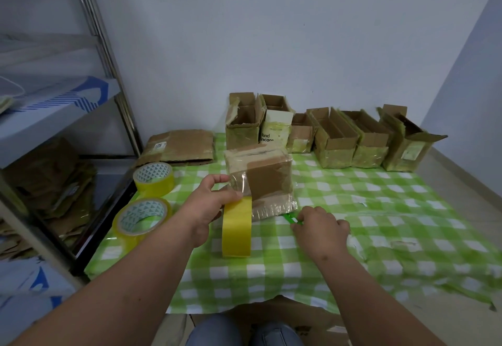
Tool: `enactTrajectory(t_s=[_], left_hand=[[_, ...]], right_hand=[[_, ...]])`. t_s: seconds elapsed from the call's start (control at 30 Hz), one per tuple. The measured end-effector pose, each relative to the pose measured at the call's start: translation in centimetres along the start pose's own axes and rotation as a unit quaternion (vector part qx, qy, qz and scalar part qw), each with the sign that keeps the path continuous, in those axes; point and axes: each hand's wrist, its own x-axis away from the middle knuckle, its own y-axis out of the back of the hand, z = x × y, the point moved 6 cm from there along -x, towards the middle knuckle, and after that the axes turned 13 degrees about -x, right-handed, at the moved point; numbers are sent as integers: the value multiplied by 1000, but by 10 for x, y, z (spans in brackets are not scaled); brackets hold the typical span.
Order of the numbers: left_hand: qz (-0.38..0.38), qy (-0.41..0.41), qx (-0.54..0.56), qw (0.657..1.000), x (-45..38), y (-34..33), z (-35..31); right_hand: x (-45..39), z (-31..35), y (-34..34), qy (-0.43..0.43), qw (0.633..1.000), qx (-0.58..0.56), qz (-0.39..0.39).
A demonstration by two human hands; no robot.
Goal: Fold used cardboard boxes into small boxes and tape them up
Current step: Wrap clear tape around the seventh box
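Observation:
A small brown cardboard box (267, 180) stands on the green checked cloth (353, 196), partly wrapped in clear tape. My left hand (209, 204) grips a yellow tape roll (237, 227) held on edge against the box's left front, with a strip of tape running up onto the box. My right hand (320, 228) pinches a green cutter (292, 219) at the box's lower right corner.
Two more tape rolls (153, 180) (141, 216) lie left of the box. Several taped open boxes (336, 139) line the wall behind. Flattened cardboard (179, 146) lies at the back left. A metal shelf (54, 117) stands at left with cardboard on its lower level.

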Motion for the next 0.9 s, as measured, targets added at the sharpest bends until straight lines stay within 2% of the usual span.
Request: enactTrajectory(t_s=[0.2, 0.43, 0.57, 0.67, 0.9], left_hand=[[3, -3, 31, 1000, 2, -2, -1], [-23, -1, 56, 998, 4, -5, 0], [-32, 14, 35, 999, 3, -4, 5], [-33, 22, 36, 999, 1, -3, 7], [-29, 25, 62, 997, 2, -6, 9]], right_hand=[[6, -10, 17, -40, 999, 2, 13], [19, -21, 33, -78, 991, -108, 8], [25, -25, 39, -101, 975, -196, -30], [26, -8, 46, -42, 959, -275, -62], [21, 54, 49, 88, 963, -256, -22]])
